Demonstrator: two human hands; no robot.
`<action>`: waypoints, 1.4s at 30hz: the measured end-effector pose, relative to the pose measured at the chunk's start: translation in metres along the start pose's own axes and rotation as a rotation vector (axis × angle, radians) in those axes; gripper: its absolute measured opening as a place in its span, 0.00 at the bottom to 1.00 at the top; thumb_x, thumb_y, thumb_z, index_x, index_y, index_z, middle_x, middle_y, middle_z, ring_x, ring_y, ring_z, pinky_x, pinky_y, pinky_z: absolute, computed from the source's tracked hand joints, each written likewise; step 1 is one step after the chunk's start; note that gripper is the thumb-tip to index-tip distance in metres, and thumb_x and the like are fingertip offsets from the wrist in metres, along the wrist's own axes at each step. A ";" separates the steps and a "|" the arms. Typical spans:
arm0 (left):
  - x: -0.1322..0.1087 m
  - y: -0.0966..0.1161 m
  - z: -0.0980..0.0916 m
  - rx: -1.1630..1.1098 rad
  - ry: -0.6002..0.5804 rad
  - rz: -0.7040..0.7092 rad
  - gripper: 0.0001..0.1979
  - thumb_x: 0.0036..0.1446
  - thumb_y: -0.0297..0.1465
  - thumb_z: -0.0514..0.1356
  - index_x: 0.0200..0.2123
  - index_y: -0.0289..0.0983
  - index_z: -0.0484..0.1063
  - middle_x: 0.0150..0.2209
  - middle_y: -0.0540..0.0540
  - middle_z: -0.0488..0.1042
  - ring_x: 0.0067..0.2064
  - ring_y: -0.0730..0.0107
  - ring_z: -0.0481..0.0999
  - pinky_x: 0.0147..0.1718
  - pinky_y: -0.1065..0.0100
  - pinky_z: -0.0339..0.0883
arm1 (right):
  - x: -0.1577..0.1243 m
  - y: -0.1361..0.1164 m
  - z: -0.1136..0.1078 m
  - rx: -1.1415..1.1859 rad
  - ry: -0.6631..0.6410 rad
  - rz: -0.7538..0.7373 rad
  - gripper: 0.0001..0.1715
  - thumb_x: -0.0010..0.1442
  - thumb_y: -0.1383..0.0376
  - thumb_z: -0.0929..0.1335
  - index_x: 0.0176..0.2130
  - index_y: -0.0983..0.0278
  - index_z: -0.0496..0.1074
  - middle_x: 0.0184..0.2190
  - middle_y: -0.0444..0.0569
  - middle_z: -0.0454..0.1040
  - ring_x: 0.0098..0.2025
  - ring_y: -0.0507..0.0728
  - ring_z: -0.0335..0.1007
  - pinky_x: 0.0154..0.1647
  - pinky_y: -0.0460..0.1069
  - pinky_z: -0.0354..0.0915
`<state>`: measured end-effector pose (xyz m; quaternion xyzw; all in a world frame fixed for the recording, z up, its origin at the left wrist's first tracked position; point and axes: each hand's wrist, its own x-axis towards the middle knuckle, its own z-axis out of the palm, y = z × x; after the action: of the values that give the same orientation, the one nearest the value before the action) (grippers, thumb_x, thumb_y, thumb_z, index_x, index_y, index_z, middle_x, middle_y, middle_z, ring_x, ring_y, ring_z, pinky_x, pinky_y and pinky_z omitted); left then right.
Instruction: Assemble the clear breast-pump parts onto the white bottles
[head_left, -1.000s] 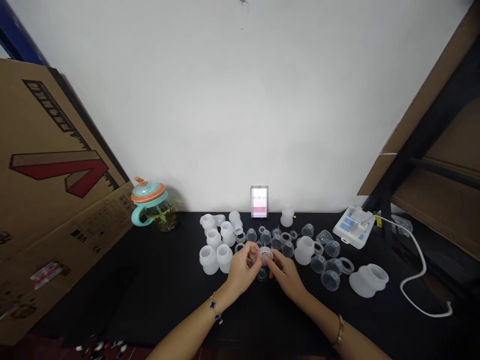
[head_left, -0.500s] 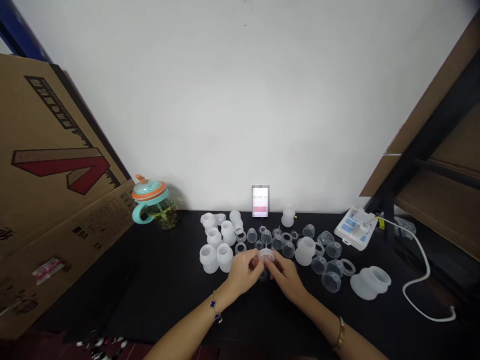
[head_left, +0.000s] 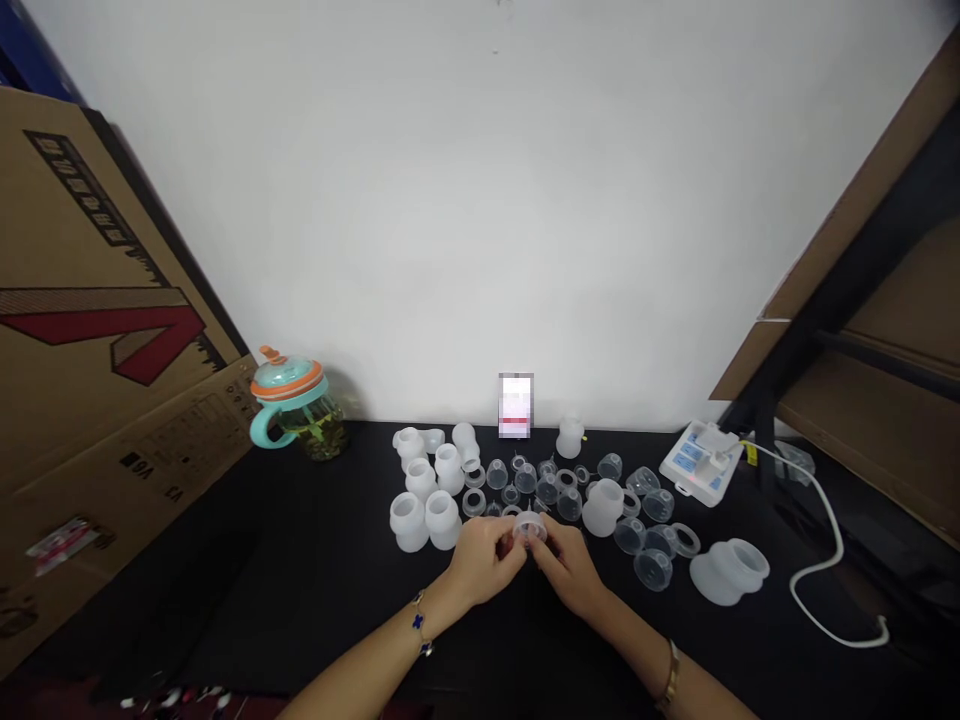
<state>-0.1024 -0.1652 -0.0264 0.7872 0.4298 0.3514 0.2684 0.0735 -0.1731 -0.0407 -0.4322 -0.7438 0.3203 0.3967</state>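
Observation:
Low over the black table, my left hand [head_left: 486, 552] and my right hand [head_left: 570, 560] both pinch one baby bottle collar ring [head_left: 529, 524] between thumbs and fingers. A thin clear tip, like a nipple's, pokes up from its top. Behind the hands lie clear dome caps [head_left: 525, 478], more collar rings [head_left: 474, 502] and small nipples. Several white baby bottles [head_left: 409, 522] stand left of my left hand. To the right of my right hand are an upright translucent bottle [head_left: 602, 507], more clear caps [head_left: 653, 570] and a tipped larger bottle [head_left: 729, 572].
A lit phone [head_left: 515, 406] leans against the wall, with a small bottle [head_left: 570, 438] beside it. A teal-lidded jug [head_left: 300, 410] stands back left by a cardboard box [head_left: 97, 300]. A power strip [head_left: 701, 462] with a white cable [head_left: 832, 540] lies right.
The view has shifted slightly, so the things on the table sit a little further left and lower. Both hands keep hold of the collar ring, close to the same spot.

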 end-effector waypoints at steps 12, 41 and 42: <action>-0.002 0.004 -0.002 0.008 -0.022 0.022 0.14 0.62 0.31 0.53 0.23 0.37 0.66 0.19 0.54 0.62 0.21 0.76 0.60 0.24 0.71 0.48 | 0.001 -0.001 -0.001 -0.023 -0.028 -0.001 0.19 0.67 0.54 0.61 0.28 0.62 0.63 0.22 0.40 0.62 0.24 0.51 0.55 0.26 0.46 0.50; -0.002 0.000 0.003 0.107 0.031 0.048 0.13 0.57 0.29 0.54 0.20 0.37 0.66 0.18 0.53 0.63 0.20 0.75 0.60 0.24 0.70 0.49 | 0.001 -0.004 -0.004 -0.047 -0.048 0.000 0.18 0.65 0.57 0.62 0.26 0.61 0.62 0.20 0.40 0.61 0.22 0.50 0.55 0.25 0.46 0.48; -0.002 0.000 0.003 0.107 0.031 0.050 0.13 0.57 0.29 0.54 0.20 0.37 0.66 0.18 0.52 0.63 0.21 0.75 0.60 0.24 0.70 0.49 | 0.002 -0.004 -0.004 -0.047 -0.048 -0.001 0.18 0.64 0.57 0.63 0.25 0.61 0.62 0.20 0.39 0.61 0.22 0.50 0.55 0.25 0.46 0.48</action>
<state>-0.1009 -0.1675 -0.0297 0.8052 0.4324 0.3467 0.2107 0.0752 -0.1727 -0.0347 -0.4332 -0.7605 0.3131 0.3686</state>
